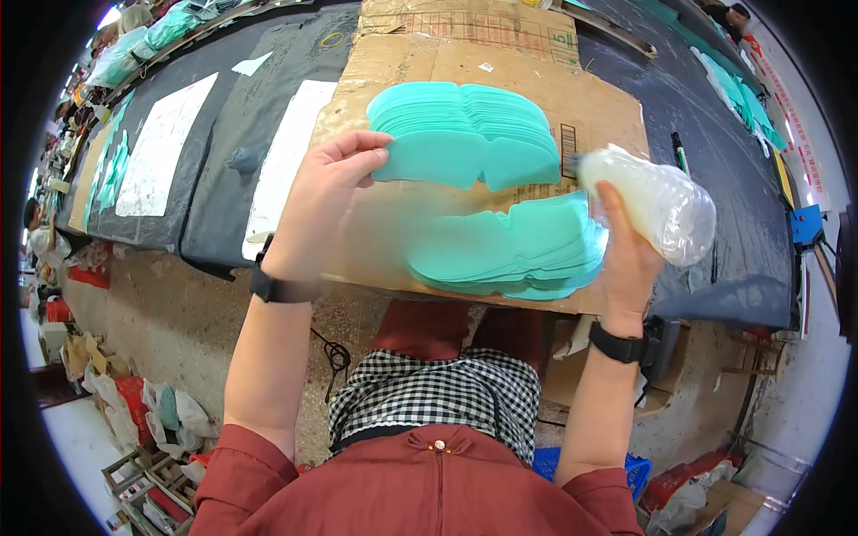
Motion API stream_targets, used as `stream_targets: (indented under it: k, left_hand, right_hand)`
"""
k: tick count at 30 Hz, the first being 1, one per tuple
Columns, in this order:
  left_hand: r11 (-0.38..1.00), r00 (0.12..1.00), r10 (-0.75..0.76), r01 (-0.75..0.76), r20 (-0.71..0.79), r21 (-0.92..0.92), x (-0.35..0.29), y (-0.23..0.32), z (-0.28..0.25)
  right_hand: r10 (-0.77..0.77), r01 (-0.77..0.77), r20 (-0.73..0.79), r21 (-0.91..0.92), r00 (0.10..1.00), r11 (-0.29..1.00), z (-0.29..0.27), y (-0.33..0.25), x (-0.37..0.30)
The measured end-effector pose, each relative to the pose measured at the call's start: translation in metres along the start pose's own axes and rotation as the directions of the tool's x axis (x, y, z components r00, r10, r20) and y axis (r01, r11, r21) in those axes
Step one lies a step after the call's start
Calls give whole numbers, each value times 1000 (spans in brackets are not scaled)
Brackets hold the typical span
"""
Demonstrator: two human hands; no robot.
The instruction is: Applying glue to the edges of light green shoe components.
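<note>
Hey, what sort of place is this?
Probably a workshop or small factory. The dark table is broad and covered with cardboard, matching teal pieces lie in fanned stacks, and bags crowd the floor at lower left.

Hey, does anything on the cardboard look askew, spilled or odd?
The lower green stack looks askew: its sheets are fanned unevenly, though its left end is blurred. A small white scrap lies loose on the cardboard, apart from the stacks. I see no spill.

Speckled floor (192, 313) beneath dark-covered table (751, 246)
</note>
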State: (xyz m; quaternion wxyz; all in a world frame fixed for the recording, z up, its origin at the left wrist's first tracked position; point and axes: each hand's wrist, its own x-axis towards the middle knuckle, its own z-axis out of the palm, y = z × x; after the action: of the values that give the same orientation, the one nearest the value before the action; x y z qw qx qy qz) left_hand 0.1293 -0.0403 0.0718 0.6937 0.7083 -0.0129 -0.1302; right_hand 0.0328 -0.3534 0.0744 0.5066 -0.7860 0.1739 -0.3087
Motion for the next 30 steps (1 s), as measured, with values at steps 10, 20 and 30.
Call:
stream_targets:
  k: [10, 20, 30]
  left_hand:
    - [468, 719, 463, -695, 519, 546, -70, -18, 22]
    - [460, 758, 408, -652, 508, 603, -82, -34, 38]
    - [371, 715, 539, -676, 445, 637, -81, -40, 43]
  right_hand:
    - [-51, 126, -148, 555, 988, 822, -76, -25, 18]
    - [-268, 295, 402, -5, 875, 955, -7, -38, -15]
    - [-120, 85, 319, 123, 940, 989, 21, -50, -11]
